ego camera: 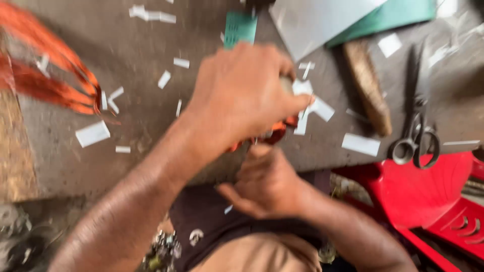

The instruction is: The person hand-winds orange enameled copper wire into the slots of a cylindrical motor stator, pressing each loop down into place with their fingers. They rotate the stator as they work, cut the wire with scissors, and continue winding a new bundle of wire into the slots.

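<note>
Head view, left hand: the left hand [242, 95] is hovering over the front edge of the grey worn bench [70, 166], its fingers curled shut around one small orange piece [280, 132] whose shape is too blurred to tell.
Head view, right hand: the right hand [264, 184] is sitting just below the left one, at the bench edge, fingers bent and reaching up to the same orange piece; I cannot tell whether it is gripping it.
Orange piece: it is peeking out under the left hand's knuckles, between the two hands, right at the bench edge.
White paper slips: more than a dozen small white cut strips [92, 133] are lying scattered over the bench; the blur prevents an exact count.
Scissors: one pair of dark metal scissors [417, 121] is lying at the right, handles towards the person, well apart from the hands.
Wooden handle: one brown wooden handle [370, 88] is resting between the hands and the scissors.
Sheets: one white sheet [315, 20] is overlapping one green sheet [393, 15] at the far edge; one small green card [240, 27] is lying beside them.
Orange strands: one bundle of orange strands [48, 65] is trailing across the left side.
Red plastic chair: one [428, 196] is standing to the right below the bench.
</note>
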